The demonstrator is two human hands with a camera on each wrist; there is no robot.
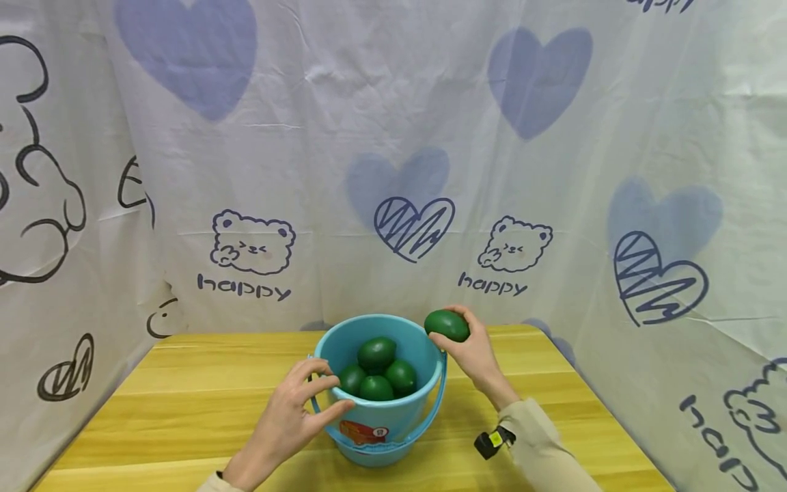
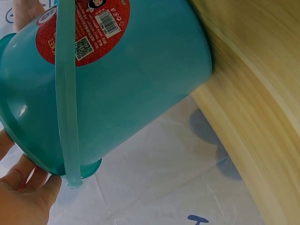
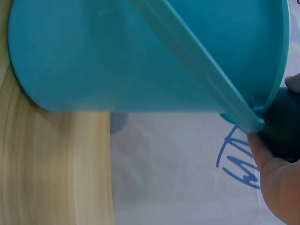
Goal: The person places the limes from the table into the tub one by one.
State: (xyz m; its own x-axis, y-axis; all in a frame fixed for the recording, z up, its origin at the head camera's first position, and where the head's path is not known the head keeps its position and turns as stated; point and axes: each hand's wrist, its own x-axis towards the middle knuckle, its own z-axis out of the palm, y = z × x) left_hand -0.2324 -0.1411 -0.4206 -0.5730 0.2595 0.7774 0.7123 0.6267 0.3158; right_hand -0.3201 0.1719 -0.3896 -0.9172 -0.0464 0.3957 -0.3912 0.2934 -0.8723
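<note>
A light blue bucket (image 1: 393, 425) stands upright on the table, with several dark green limes (image 1: 377, 354) inside it. My right hand (image 1: 470, 352) pinches another lime (image 1: 447, 325) between thumb and fingers, just beyond the right side of the rim. That lime (image 3: 282, 129) appears dark beside the handle joint in the right wrist view. At the bucket's left, my left hand (image 1: 289, 410) holds the rim, its fingers bent at the edge and thumb along the front. The left wrist view shows these fingers (image 2: 21, 173) right at the rim, near the handle's end.
The bucket's handle (image 1: 424, 427) hangs down across its front, over a red label (image 1: 363, 432). Beneath is a wood-grain table (image 1: 203, 389). A white cloth (image 1: 332, 171) with hearts and bears hangs behind and at both sides. A small black device (image 1: 492, 442) sits at the right wrist.
</note>
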